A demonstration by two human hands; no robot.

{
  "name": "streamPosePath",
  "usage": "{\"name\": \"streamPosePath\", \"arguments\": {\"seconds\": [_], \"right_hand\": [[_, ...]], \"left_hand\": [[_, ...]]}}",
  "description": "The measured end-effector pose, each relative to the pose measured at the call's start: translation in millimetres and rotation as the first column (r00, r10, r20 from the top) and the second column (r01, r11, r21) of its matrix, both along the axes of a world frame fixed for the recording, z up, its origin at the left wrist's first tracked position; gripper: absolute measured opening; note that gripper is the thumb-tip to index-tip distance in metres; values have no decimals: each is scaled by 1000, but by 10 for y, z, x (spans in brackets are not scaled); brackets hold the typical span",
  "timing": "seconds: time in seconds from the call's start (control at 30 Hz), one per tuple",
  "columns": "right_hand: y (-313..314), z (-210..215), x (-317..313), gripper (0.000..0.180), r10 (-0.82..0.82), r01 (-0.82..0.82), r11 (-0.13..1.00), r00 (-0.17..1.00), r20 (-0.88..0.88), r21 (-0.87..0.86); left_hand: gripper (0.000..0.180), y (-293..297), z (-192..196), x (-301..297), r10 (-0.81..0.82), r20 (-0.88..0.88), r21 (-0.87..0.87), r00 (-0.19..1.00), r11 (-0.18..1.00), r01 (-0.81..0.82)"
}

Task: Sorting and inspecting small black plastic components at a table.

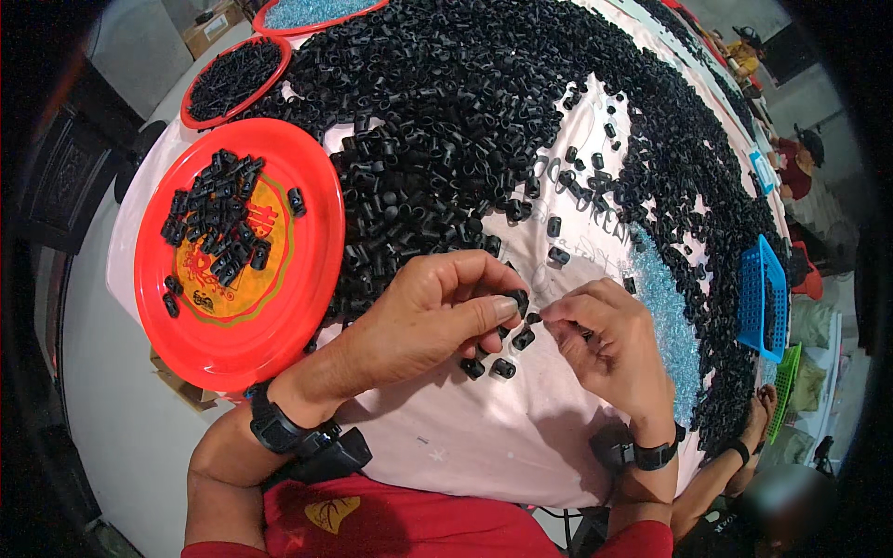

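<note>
My left hand (pixel 409 316) pinches a small black plastic piece (pixel 517 301) between thumb and fingers, above the pale pink cloth (pixel 446 418). Close by on the right, my right hand (pixel 609 344) is closed, its fingertips pressed together near that piece; whatever they hold is too small to make out. Several loose black pieces (pixel 503 368) lie on the cloth beneath both hands. Left of my left hand, a red plate (pixel 321 242) with a yellow patterned middle carries a cluster of similar black pieces (pixel 219 209).
A huge heap of hollow black pieces (pixel 446 121) spreads over the table. Clear light-blue bits (pixel 665 325) lie right of my right hand. Smaller red plates hold dark slim parts (pixel 233 82) and blue bits (pixel 312 11). Blue (pixel 763 288) and green baskets (pixel 787 386) stand right; other people sit there.
</note>
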State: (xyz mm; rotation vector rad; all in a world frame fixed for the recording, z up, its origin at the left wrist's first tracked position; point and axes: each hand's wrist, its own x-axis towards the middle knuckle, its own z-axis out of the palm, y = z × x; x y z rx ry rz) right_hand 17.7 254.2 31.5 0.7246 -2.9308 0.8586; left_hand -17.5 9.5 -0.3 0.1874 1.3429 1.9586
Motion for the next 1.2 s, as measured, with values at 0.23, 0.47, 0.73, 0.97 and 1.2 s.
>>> {"name": "streamPosePath", "arguments": {"seconds": [0.23, 0.47, 0.73, 0.97, 1.2], "right_hand": [[50, -37, -25, 18, -147, 186, 972, 958, 245, -145], [18, 54, 32, 16, -32, 28, 992, 999, 35, 122], [-56, 125, 88, 18, -142, 156, 952, 987, 73, -262], [-158, 109, 111, 22, -109, 106, 930, 994, 13, -353], [-190, 86, 111, 30, -76, 49, 945, 995, -71, -325]], "left_hand": [[24, 0, -43, 6, -8, 9, 26, 1000, 1000, 7], [26, 18, 52, 29, -41, 2, -57, 999, 998, 41], [26, 46, -16, 49, -83, 46, 37, 995, 996, 82], [25, 85, -2, 94, -104, 30, 40, 994, 994, 103], [30, 91, -2, 105, -94, 23, 36, 995, 995, 93]]}}
